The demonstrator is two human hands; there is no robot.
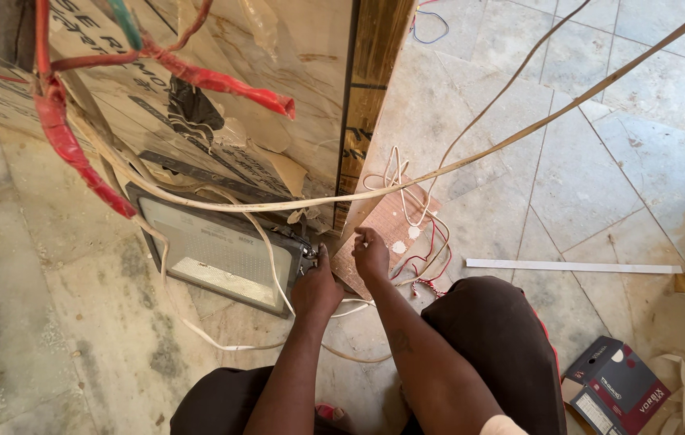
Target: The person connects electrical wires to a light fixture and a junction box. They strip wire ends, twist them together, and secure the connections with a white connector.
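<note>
A grey rectangular flood light (213, 246) lies on the stone floor, leaning at the foot of a plastic-wrapped panel (229, 89). My left hand (316, 286) is at the light's right end, fingers curled around its bracket or cable entry. My right hand (371, 251) is just beside it, fingers bent, touching the edge of a small reddish wooden board (391, 229). Whether the right hand grips anything small is hidden. White cable (221, 345) loops from the light across the floor.
Red-sleeved wires (76, 153) and a long pale cable (519, 133) hang across the view. Thin red and white wires (427, 258) lie on the board. A white strip (572, 267) and a dark red carton (616, 391) lie at the right. My knees are at the bottom.
</note>
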